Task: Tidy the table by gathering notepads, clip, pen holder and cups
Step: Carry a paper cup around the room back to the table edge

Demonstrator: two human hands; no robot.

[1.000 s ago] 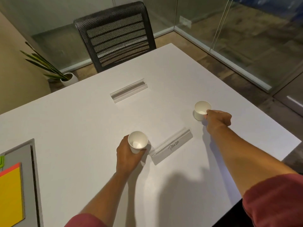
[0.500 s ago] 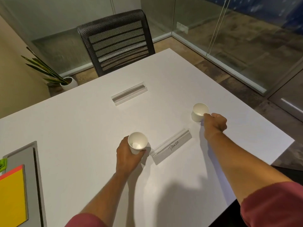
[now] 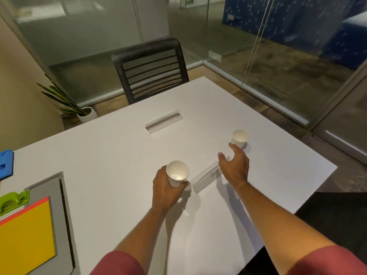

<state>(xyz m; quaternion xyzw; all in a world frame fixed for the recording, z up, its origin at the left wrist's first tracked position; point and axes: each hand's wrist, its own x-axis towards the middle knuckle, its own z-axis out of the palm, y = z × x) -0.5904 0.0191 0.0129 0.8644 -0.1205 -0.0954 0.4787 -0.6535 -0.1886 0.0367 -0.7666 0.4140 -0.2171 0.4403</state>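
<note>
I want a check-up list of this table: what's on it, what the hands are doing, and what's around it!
Surface: white table, mostly bare.
Job's things: near paper cup in the left hand; far paper cup standing alone; yellow notepad and green clip at the left edge.
Clutter: name card holder with handwriting; empty holder; blue object.
Grippers: left hand grips the near cup; right hand open, short of the far cup.
Cables: nothing seen.
Surroundings: mesh chair, potted plant, glass walls.
</note>
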